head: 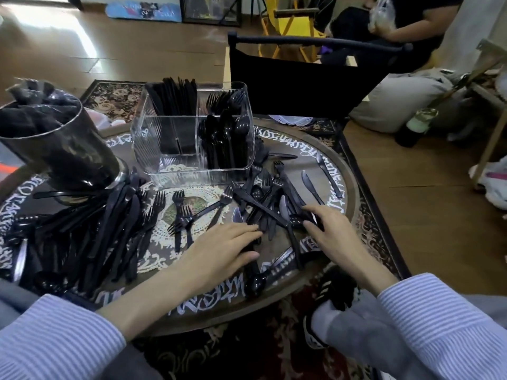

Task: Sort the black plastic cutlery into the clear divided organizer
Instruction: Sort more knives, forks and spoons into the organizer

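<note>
The left hand point(219, 249) is resting flat on the worktop point(348, 187), its fingers lying straight over a spoon point(253, 275), while the right hand point(333, 233) is pinching another spoon point(297, 219) in a narrow grip. Loose cutlery point(109, 223) is lying around both hands. Beyond, the organizer point(192, 133) is standing with knives point(175, 97) in its left compartment, forks and spoons in its right.

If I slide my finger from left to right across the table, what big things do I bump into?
Dark shiny metal cup → heap of black plastic cutlery → clear divided plastic organizer → two black plastic knives lying apart near the table's right edge.
</note>
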